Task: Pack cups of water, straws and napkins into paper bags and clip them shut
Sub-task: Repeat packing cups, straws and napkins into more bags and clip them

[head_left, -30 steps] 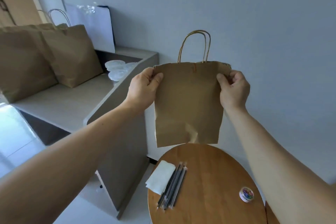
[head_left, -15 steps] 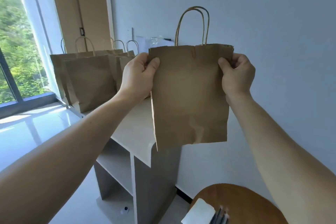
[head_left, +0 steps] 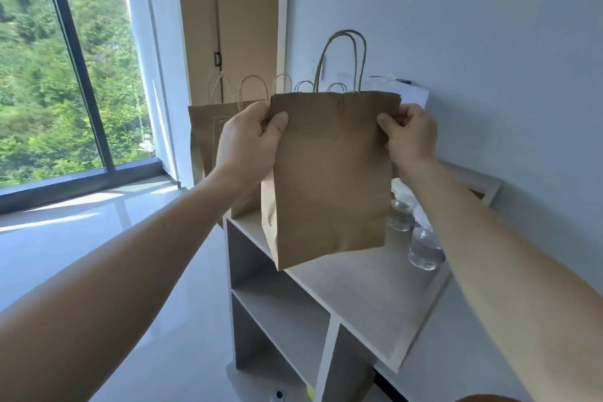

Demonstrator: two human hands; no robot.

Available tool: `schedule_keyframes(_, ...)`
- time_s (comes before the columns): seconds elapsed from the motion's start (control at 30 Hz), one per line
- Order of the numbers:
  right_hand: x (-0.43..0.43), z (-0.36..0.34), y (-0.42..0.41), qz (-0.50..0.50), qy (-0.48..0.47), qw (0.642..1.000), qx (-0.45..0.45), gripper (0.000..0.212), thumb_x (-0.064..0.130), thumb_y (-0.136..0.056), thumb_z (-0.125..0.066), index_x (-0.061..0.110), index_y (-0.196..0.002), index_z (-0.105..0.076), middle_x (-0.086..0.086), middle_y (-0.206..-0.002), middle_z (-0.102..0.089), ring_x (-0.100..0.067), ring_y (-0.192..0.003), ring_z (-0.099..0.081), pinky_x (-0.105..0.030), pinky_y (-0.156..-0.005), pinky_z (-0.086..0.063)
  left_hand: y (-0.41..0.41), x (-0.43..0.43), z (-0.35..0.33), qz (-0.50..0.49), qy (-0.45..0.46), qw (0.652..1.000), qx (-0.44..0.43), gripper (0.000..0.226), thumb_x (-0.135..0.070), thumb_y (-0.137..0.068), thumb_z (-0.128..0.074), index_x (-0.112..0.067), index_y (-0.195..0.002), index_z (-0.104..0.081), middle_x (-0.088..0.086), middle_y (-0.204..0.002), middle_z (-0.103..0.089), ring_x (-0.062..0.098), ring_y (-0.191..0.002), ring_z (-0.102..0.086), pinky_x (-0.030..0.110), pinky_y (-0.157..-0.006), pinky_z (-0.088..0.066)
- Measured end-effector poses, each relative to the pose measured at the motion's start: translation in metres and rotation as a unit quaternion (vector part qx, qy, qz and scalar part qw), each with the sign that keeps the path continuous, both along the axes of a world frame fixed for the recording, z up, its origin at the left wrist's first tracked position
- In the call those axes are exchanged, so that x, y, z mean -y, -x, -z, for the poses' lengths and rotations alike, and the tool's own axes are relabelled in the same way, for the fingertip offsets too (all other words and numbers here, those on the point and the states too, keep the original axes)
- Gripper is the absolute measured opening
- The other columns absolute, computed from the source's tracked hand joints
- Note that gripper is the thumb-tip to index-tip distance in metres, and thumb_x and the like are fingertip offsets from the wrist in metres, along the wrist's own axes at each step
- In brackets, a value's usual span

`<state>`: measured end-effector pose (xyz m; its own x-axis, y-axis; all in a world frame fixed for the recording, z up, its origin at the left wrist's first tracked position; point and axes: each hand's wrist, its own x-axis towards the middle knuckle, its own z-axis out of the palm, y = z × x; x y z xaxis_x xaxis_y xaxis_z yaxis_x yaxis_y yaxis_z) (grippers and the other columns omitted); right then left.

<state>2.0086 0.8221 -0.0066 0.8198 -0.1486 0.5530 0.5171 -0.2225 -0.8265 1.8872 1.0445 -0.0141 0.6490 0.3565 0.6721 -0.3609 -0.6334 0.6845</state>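
Bag (head_left: pixel 329 179), brown paper with twisted handles (head_left: pixel 342 59), hangs in the middle of the frame, held up by its two top corners. The left hand (head_left: pixel 248 143) pinches the upper left corner, thumb on the near face and fingers curled behind. The right hand (head_left: pixel 411 137) pinches the upper right corner the same way. The mouth looks nearly flat, with only the left side fold showing lower down. Its bottom edge sits low over the top of a white shelf (head_left: pixel 368 297); whether it touches the board I cannot tell.

Cups (head_left: pixel 424 248) of water stand on the shelf at centre right, just beside the bag's lower right corner and partly hidden by the right forearm. More bags (head_left: pixel 208 134) stand behind the left hand, centre left. No straws or napkins are in view.

Likely risks from here: pulling the corners apart too sharply could tear the thin rim. Swinging the bag down to the right could knock the nearest cup over and wet the paper. Empty and light, the bag may also tip off the shelf's front edge if it is set down unopened.
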Motion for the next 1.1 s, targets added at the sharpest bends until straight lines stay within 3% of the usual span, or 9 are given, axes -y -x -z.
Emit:
schedule_keyframes(0.1, -0.034, 0.012, -0.031, -0.045, 0.026, 0.998, -0.025, 0.009, 0.02, -0.089, -0.069, 0.022, -0.089, -0.06, -0.001, -0.092, -0.066, -0.025, -0.087, -0.065, -0.038, -0.071, -0.057, -0.014, -0.027, 0.016, -0.039, -0.026, 0.999, -0.016, 0.044, -0.028, -0.097, -0.057, -0.023, -0.06, -0.034, -0.018, -0.049, -0.042, 0.002, -0.052, -0.04, 0.015, -0.048, -0.03)
schedule_keyframes(0.2, -0.068, 0.02, -0.066, -0.088, 0.041, 0.994, -0.044, 0.017, 0.016, -0.089, -0.07, 0.008, -0.104, -0.063, -0.014, -0.106, -0.067, -0.019, -0.073, -0.064, -0.02, -0.054, -0.051, -0.027, -0.052, 0.029, -0.079, -0.023, 0.996, -0.037, 0.048, -0.027, -0.097, -0.058, -0.02, -0.061, -0.028, -0.008, -0.052, -0.031, 0.006, -0.049, -0.033, 0.021, -0.048, -0.023)
schedule_keyframes(0.3, -0.097, 0.027, -0.1, -0.104, 0.079, 0.99, -0.045, 0.016, 0.015, -0.087, -0.072, 0.008, -0.1, -0.067, -0.011, -0.095, -0.069, -0.005, -0.057, -0.064, -0.012, -0.053, -0.046, -0.043, -0.072, 0.037, -0.105, -0.018, 0.993, -0.06, 0.044, -0.027, -0.097, -0.058, -0.011, -0.062, -0.036, -0.001, -0.055, -0.034, 0.012, -0.054, -0.031, 0.033, -0.055, -0.027)
schedule_keyframes(0.4, -0.118, 0.033, -0.13, -0.117, 0.136, 0.983, -0.035, 0.008, 0.014, -0.085, -0.073, 0.018, -0.087, -0.065, -0.006, -0.082, -0.07, 0.005, -0.05, -0.061, -0.008, -0.053, -0.044, -0.061, -0.084, 0.042, -0.128, -0.03, 0.988, -0.087, 0.037, -0.029, -0.098, -0.057, 0.002, -0.078, -0.056, 0.021, -0.069, -0.055, 0.024, -0.063, -0.045, 0.041, -0.06, -0.04)
schedule_keyframes(0.5, -0.131, 0.038, -0.157, -0.13, 0.185, 0.973, -0.035, 0.011, 0.015, -0.086, -0.072, 0.015, -0.096, -0.067, -0.005, -0.083, -0.071, -0.012, -0.07, -0.069, -0.024, -0.07, -0.052, -0.081, -0.09, 0.05, -0.154, -0.039, 0.981, -0.11, 0.038, -0.028, -0.097, -0.057, -0.003, -0.069, -0.051, 0.01, -0.059, -0.048, 0.023, -0.059, -0.043, 0.037, -0.057, -0.036)
schedule_keyframes(0.6, -0.139, 0.039, -0.18, -0.13, 0.232, 0.964, -0.01, 0.013, 0.014, -0.085, -0.071, 0.016, -0.096, -0.065, 0.0, -0.081, -0.068, -0.006, -0.069, -0.062, -0.011, -0.063, -0.041, -0.098, -0.091, 0.058, -0.178, -0.036, 0.976, -0.123, 0.043, -0.025, -0.097, -0.058, -0.014, -0.059, -0.039, -0.004, -0.053, -0.038, 0.014, -0.053, -0.036, 0.031, -0.053, -0.031)
schedule_keyframes(0.83, -0.144, 0.046, -0.201, -0.122, 0.318, 0.934, 0.103, 0.027, 0.009, -0.087, -0.065, 0.019, -0.112, -0.061, 0.007, -0.087, -0.058, -0.013, -0.081, -0.053, -0.024, -0.075, -0.038, -0.114, -0.093, 0.071, -0.189, -0.013, 0.975, -0.111, 0.037, -0.025, -0.096, -0.058, -0.01, -0.064, -0.048, 0.002, -0.055, -0.048, 0.014, -0.054, -0.041, 0.02, -0.049, -0.031)
schedule_keyframes(0.93, -0.143, 0.04, -0.203, -0.126, 0.349, 0.917, 0.146, 0.033, 0.003, -0.088, -0.06, 0.019, -0.117, -0.06, 0.006, -0.098, -0.059, -0.012, -0.087, -0.052, -0.023, -0.079, -0.037, -0.117, -0.09, 0.072, -0.179, -0.014, 0.978, -0.105, 0.034, -0.025, -0.097, -0.058, -0.002, -0.073, -0.056, 0.014, -0.063, -0.055, 0.022, -0.058, -0.046, 0.026, -0.053, -0.035)
schedule_keyframes(1.1, -0.138, 0.027, -0.204, -0.105, 0.403, 0.892, 0.176, 0.029, 0.0, -0.087, -0.06, 0.016, -0.111, -0.066, -0.004, -0.105, -0.07, -0.024, -0.097, -0.064, -0.025, -0.077, -0.04, -0.121, -0.086, 0.07, -0.169, -0.008, 0.981, -0.094, 0.036, -0.024, -0.097, -0.059, -0.004, -0.067, -0.052, -0.002, -0.054, -0.042, 0.009, -0.052, -0.035, 0.021, -0.049, -0.029)
